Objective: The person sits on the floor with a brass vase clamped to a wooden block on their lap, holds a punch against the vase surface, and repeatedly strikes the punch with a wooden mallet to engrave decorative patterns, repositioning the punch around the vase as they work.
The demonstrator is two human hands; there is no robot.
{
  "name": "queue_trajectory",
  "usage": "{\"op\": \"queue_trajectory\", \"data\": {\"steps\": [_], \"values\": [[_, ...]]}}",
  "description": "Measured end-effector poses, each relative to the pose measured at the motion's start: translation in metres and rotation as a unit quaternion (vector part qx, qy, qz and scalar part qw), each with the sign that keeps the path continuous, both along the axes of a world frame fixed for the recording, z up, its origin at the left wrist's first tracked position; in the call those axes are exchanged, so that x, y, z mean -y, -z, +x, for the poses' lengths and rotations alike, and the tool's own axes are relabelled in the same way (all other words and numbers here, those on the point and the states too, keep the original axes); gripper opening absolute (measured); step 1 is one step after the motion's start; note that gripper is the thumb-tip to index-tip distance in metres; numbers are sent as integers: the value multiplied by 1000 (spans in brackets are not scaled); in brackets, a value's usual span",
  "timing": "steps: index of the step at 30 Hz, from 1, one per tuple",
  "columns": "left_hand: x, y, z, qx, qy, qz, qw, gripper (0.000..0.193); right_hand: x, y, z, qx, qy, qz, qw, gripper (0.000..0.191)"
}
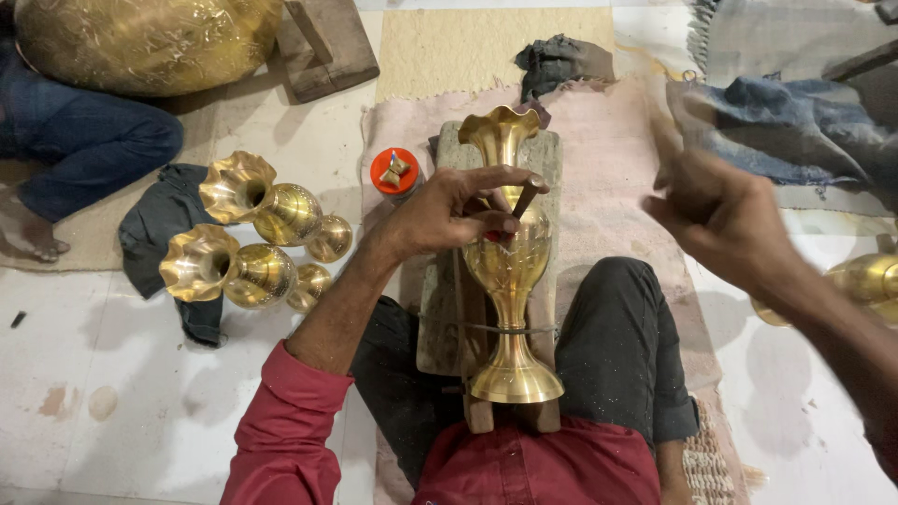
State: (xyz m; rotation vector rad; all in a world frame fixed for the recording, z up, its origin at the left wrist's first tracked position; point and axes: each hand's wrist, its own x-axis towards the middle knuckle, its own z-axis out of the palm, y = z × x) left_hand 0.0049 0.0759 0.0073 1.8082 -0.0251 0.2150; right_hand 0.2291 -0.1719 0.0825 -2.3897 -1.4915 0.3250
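Note:
A tall brass vase [510, 271] lies on a worn wooden block [449, 309] between my knees, its fluted mouth pointing away from me. My left hand [449, 210] rests on the vase's belly and pinches a thin metal chisel [526, 198] with its tip against the brass. Raised and blurred at the right is my right hand [720, 210], fingers curled; what it holds cannot be made out. A wire loops round the vase's stem.
Two more brass vases [257, 234] lie on a dark cloth at the left. An orange-lidded jar [395, 173] stands by the block. Another person's jeans-clad leg [84, 140] and a big brass pot [140, 37] are at top left. A brass piece [865, 281] lies right.

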Motion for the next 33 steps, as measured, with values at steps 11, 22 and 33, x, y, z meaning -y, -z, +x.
{"op": "queue_trajectory", "data": {"steps": [11,22,33], "values": [[-3,0,4,17,22,4,1000,57,17,25,16,-1,25,69,997,19],[1,-6,2,7,-19,25,999,48,24,22,-8,175,13,-36,984,19],[21,4,-20,87,-218,-197,952,54,36,48,-24,-58,-91,12,994,69]]}}
